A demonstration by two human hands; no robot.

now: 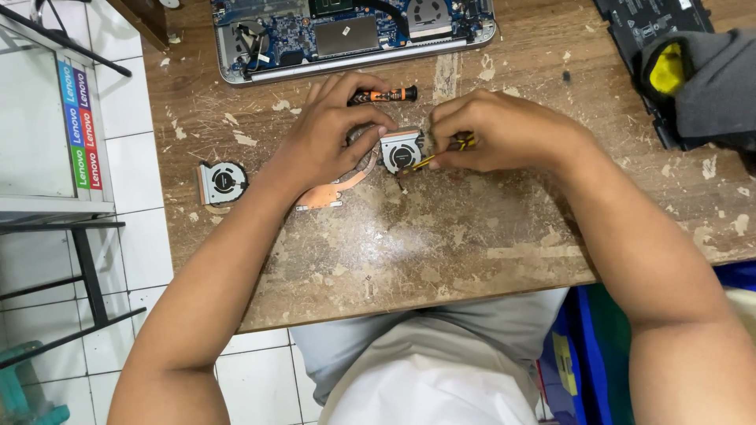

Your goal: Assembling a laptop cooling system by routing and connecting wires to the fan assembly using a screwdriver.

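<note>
While the left hand (327,142) presses on a small fan (402,149), the right hand (504,130) pinches a yellow-handled screwdriver (441,153) against it. Nearby — an opened laptop (354,35), circuit boards showing inside, and a second fan (220,182) lying apart.

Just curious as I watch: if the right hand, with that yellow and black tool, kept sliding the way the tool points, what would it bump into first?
The right hand aims its tool leftward at the small fan. The tip already seems to touch it, though contact is hard to judge. Behind the fan comes the left hand.
</note>
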